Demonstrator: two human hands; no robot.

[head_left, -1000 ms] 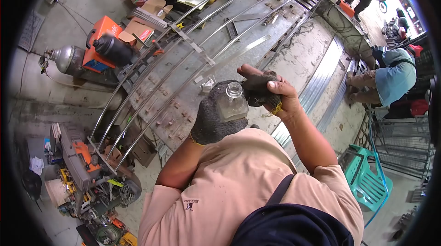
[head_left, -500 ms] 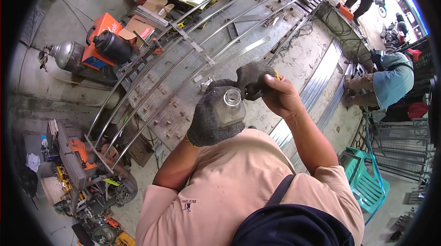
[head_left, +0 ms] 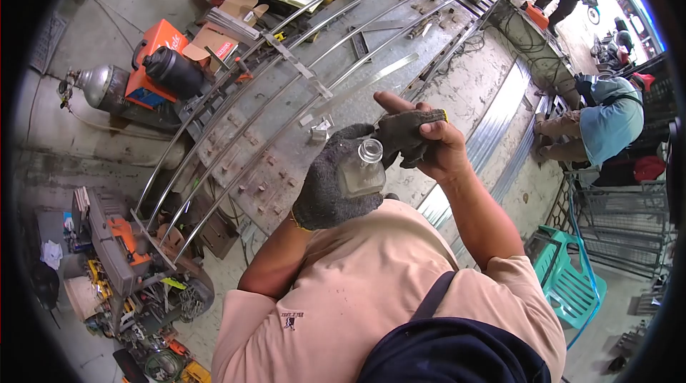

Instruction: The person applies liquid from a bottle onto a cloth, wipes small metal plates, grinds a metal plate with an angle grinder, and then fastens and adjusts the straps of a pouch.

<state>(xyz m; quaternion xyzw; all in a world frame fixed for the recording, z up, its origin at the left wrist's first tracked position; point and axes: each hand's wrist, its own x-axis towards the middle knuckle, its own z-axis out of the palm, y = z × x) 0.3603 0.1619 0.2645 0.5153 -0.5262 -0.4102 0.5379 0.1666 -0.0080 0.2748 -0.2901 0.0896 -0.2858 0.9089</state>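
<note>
My left hand [head_left: 319,186] wears a dark grey work glove and is wrapped round a small, clear, square-sided glass bottle [head_left: 361,177]. The bottle's round mouth is uncovered and faces up toward me. Close beside it on the right, my bare right hand [head_left: 446,151] grips a loose dark work glove [head_left: 406,133] with a yellow edge. My right thumb presses on the glove from the front, while a finger sticks out beyond it at the upper left. The other right fingers are mostly hidden behind the glove.
A metal worktable [head_left: 264,161] carries long curved metal rails [head_left: 286,90]. Left are an orange box [head_left: 158,43], a black jug [head_left: 171,72] and a gas cylinder [head_left: 103,86]. Metal strips [head_left: 493,126] and a green plastic chair [head_left: 572,276] lie right. A person in blue [head_left: 611,122] bends over nearby.
My right hand has shifted slightly, and a finger now stretches out past the loose glove. The glove is turned and flatter. The bottle has moved a little to the right.
</note>
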